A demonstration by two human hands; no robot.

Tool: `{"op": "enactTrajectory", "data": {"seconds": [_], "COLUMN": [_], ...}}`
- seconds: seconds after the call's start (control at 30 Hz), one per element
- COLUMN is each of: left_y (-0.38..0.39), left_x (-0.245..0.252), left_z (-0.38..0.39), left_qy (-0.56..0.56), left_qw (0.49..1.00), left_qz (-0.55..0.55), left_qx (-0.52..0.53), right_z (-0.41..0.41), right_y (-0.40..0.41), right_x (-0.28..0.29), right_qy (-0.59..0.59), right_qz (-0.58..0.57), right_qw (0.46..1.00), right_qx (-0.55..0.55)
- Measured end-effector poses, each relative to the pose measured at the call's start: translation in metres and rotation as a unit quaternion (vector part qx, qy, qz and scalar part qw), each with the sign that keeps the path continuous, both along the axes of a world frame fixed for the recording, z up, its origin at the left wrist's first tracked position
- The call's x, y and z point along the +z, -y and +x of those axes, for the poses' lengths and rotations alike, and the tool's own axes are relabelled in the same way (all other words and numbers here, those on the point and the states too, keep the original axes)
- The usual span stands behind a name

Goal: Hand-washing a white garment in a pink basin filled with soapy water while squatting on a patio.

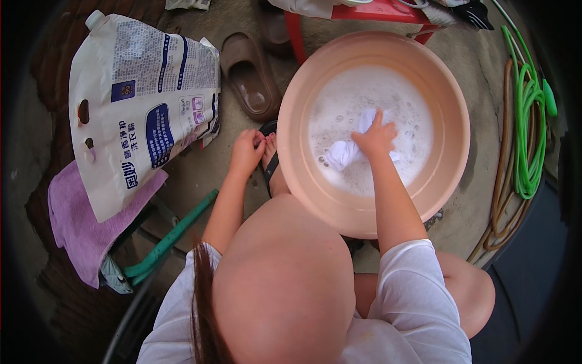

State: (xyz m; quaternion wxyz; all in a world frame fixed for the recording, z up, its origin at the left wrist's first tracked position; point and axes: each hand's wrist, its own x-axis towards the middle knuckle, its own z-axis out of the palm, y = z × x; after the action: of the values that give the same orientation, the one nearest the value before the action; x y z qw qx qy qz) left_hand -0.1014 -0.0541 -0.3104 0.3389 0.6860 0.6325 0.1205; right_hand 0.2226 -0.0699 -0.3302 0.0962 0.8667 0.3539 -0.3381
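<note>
A wide peach plastic basin (298, 182) stands before me, holding white, foamy water (336, 95). My right hand (376, 135) reaches into it, palm down with the fingers spread, and rests on a bunched white cloth (341, 154). Parts of that cloth stick out of the foam on either side of the hand; the rest is hidden. Outside the basin, to its left, my left hand (248, 150) is lowered beside my toes, its fingers curled. Whether it pinches anything is unclear. My foot wears a black sandal (271, 167), partly hidden by the basin and my knee.
A large laundry powder bag (168, 104) bearing print stands left, near a purple towel (75, 223) and a green tubular frame (177, 241). Brown clogs (254, 86) lie behind. A red stool (354, 12) holds items beyond the basin. Coiled green hose (523, 177) lies right.
</note>
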Motion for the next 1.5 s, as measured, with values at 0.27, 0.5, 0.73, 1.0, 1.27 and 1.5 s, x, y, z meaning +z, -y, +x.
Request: {"op": "enactTrajectory", "data": {"seconds": [0.27, 0.5, 0.73, 1.0, 1.27, 1.5], "left_y": [-0.004, -0.006, -0.012, -0.013, -0.012, -0.014], "left_x": [-0.011, -0.011, -0.014, -0.017, -0.018, -0.016], "left_z": [-0.013, -0.011, -0.017, -0.019, -0.02, -0.022], "left_qy": [0.049, 0.063, 0.053, 0.081, 0.093, 0.108], "left_qw": [0.997, 0.995, 0.993, 0.986, 0.982, 0.978], "left_qz": [-0.06, -0.074, -0.104, -0.146, -0.163, -0.179], "left_qx": [0.016, 0.019, -0.004, 0.01, 0.014, 0.007], "right_z": [-0.001, 0.0, -0.001, 0.0, -0.001, -0.001], "right_y": [-0.002, -0.002, -0.002, -0.001, -0.001, 0.0], "right_x": [0.004, 0.003, 0.003, 0.003, 0.003, 0.002], "right_qy": [-0.002, 0.003, 0.002, 0.003, 0.004, 0.004], "right_qz": [-0.004, -0.002, -0.001, 0.003, 0.002, 0.005], "right_qw": [1.0, 1.0, 1.0, 1.0, 1.0, 1.0], "right_qx": [-0.001, 0.0, -0.002, -0.001, 0.001, 0.006]}}
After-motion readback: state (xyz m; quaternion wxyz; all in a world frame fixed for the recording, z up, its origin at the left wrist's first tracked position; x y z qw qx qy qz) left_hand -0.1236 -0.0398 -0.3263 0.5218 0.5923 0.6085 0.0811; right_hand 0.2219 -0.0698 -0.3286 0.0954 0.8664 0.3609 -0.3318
